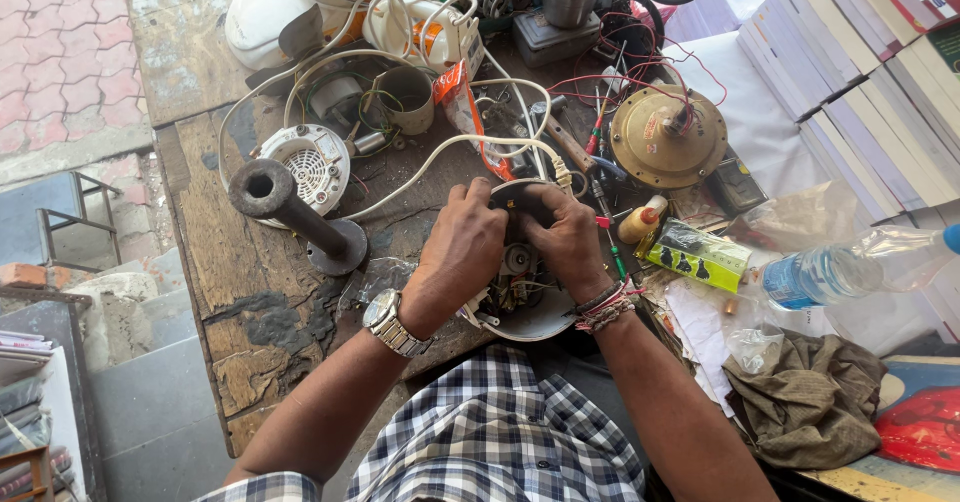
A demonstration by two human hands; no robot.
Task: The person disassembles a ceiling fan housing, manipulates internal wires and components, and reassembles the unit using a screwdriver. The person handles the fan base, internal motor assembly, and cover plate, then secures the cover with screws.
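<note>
My left hand (460, 247) and my right hand (566, 237) meet over an opened appliance base (520, 302), a white shell with a small motor and wires inside, lying at the near edge of the wooden workbench (250, 292). Both hands grip a dark rounded part (515, 197) at the top of that base, thumbs pressed on it. A white power cord (440, 152) runs from the part toward the back of the bench. My left wrist wears a metal watch; my right wrist carries red threads.
A dark metal pipe on a round foot (295, 212) stands left of my hands, by a white vented cover (310, 162). A brass motor disc (668, 137), screwdrivers, a small bottle, a green packet (698, 255), a water bottle (840, 270), a rag (805, 402) and stacked books (860, 72) lie right.
</note>
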